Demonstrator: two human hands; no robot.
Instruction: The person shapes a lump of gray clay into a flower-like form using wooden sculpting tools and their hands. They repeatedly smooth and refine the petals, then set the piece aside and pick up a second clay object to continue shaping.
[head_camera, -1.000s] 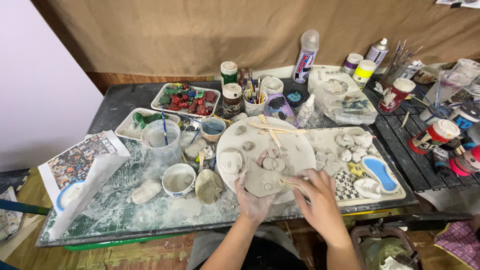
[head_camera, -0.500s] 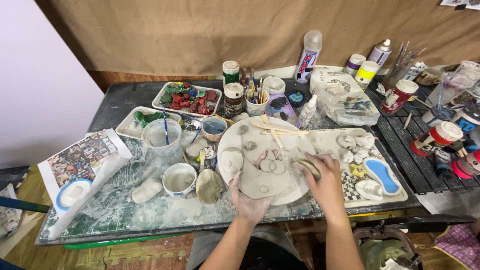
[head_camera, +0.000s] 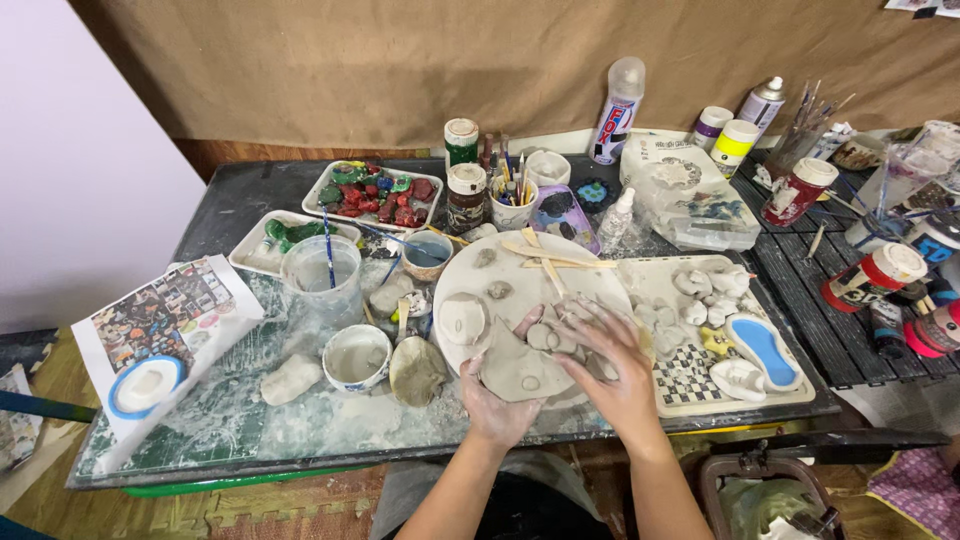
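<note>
The right hand (head_camera: 610, 365) lies palm down with fingers spread over small clay lumps (head_camera: 545, 336) on the near part of a round board (head_camera: 520, 290); it grips nothing, only presses flat. The left hand (head_camera: 495, 405) sits just beside it to the left, at the near edge of the board, its fingers tucked against and under a flat grey clay slab (head_camera: 515, 368); how tightly they close cannot be told. The slab lies between the two hands, touching both. Farther on the board rest a rounded clay disc (head_camera: 463, 318) to the left and wooden sticks (head_camera: 548, 256) at the far side. Right of the board a tray (head_camera: 700, 400) carries clay figures and a blue oval piece (head_camera: 763, 350). Left of the hands, on the table (head_camera: 230, 430), stand a white bowl (head_camera: 357, 356) and a clear water cup (head_camera: 322, 275).
</note>
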